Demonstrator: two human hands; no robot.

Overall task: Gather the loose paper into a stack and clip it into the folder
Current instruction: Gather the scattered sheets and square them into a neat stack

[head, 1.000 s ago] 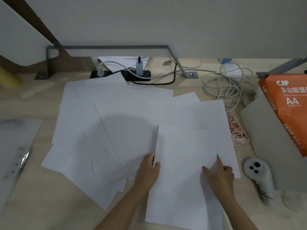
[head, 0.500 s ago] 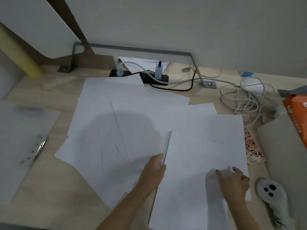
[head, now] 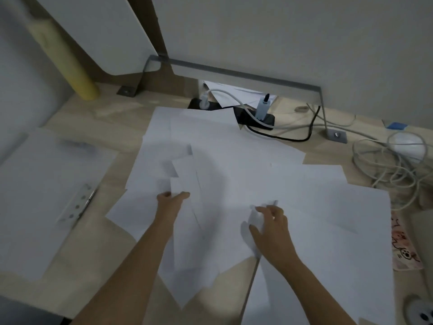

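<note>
Several loose white paper sheets (head: 234,160) lie fanned across the middle of the wooden desk (head: 98,235), overlapping at odd angles. My left hand (head: 172,201) pinches the near edge of a sheet left of centre, and that sheet tilts upward. My right hand (head: 269,226) grips the crumpled left edge of a larger sheet (head: 332,231) lying on the right. The translucent open folder (head: 39,184) lies flat at the desk's left, with its metal clip (head: 77,205) along its right side, apart from the papers.
A black power strip (head: 255,117) with plugs and cables sits behind the papers under a grey metal bracket (head: 234,72). Coiled white cables (head: 393,165) lie at the right. A cartoon-printed phone case (head: 403,245) and a white controller (head: 419,313) sit by the right edge. A yellow roll (head: 68,64) leans at the back left.
The view has swung left and closer. My left hand moved left onto another sheet and lifted its edge; my right hand shifted left, dragging and crumpling the edge of the right sheet.
</note>
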